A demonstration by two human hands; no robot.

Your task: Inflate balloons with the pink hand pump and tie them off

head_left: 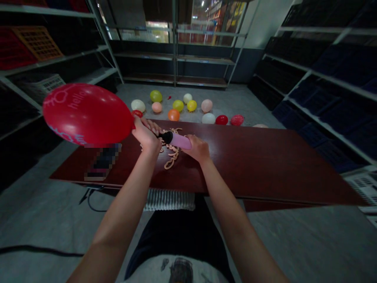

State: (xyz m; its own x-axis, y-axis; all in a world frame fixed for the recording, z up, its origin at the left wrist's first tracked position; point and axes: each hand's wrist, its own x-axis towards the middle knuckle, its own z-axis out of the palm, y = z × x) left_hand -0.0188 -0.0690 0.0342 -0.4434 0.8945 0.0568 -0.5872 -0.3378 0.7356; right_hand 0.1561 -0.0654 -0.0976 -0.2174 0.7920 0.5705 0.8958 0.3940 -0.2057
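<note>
A large inflated red balloon [88, 114] with printed writing extends left from my left hand [146, 133], whose fingers are closed round its neck at the black nozzle end of a pink pump [180, 140]. My right hand [198, 148] is wrapped round the other end of the pump. Beneath the pump, a tangle of beige, looped strands [171, 159] lies on the dark red table [250, 165]. The exact meeting point of balloon and nozzle is hidden by my left fingers.
A blurred, phone-like object [103, 162] lies on the table's left part. Beyond the far edge, several balloons [178, 105] rest on the floor. Shelves with crates [37, 41] stand left, with more racks at the back and right. A black cable [41, 250] runs along the floor.
</note>
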